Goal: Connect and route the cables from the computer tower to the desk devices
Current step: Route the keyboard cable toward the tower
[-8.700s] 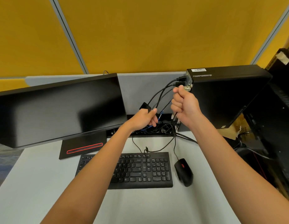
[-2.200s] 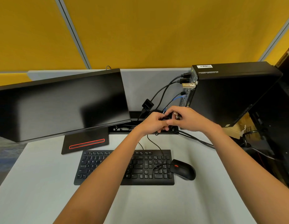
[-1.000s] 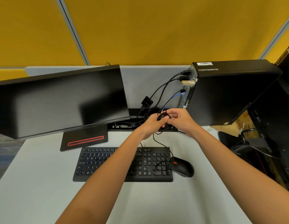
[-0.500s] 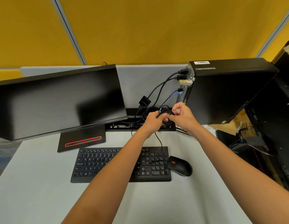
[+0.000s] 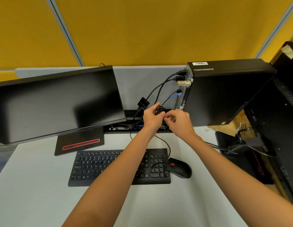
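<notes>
A black computer tower (image 5: 224,94) stands at the back right of the desk, with several cables (image 5: 160,89) plugged into its rear face. My left hand (image 5: 153,119) is closed around a coiled bundle of thin black cable (image 5: 159,110) just left of the tower's base. My right hand (image 5: 179,122) is beside it, fingers pinched on the same cable. That thin black cable (image 5: 164,142) runs down over the keyboard (image 5: 119,166) to the black mouse (image 5: 179,167). A black monitor (image 5: 57,102) stands at the left.
A black adapter box (image 5: 143,103) hangs on the cables behind my hands. A cable tray (image 5: 126,126) with more wires runs along the desk's back edge. Dark equipment (image 5: 281,128) and cardboard stand off the desk's right side. A yellow partition is behind.
Both hands stayed behind the keyboard, gathering the mouse cable into a coil. The slack over the keyboard has shortened, and the mouse sits slightly further right than before.
</notes>
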